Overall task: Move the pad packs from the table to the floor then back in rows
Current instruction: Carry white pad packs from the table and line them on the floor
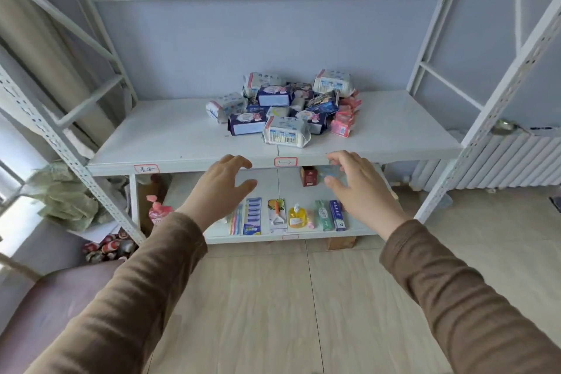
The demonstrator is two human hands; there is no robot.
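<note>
A loose heap of pad packs (285, 106) lies on the white table shelf (170, 136), right of its middle. The packs are white, dark blue and pink; a white one with a barcode (286, 132) lies nearest the front edge. My left hand (220, 188) and my right hand (359, 185) reach forward side by side, just short of the shelf's front edge. Both have relaxed, slightly curved fingers and hold nothing. Neither touches a pack. Brown sleeves cover both forearms.
A lower shelf (303, 191) holds toothbrushes, toothpaste, a yellow bottle and a small red box. White metal uprights (76, 167) frame the shelf on both sides. Light wood floor (273, 297) spreads below. A radiator (498, 161) stands right, bags and clutter (69, 200) left.
</note>
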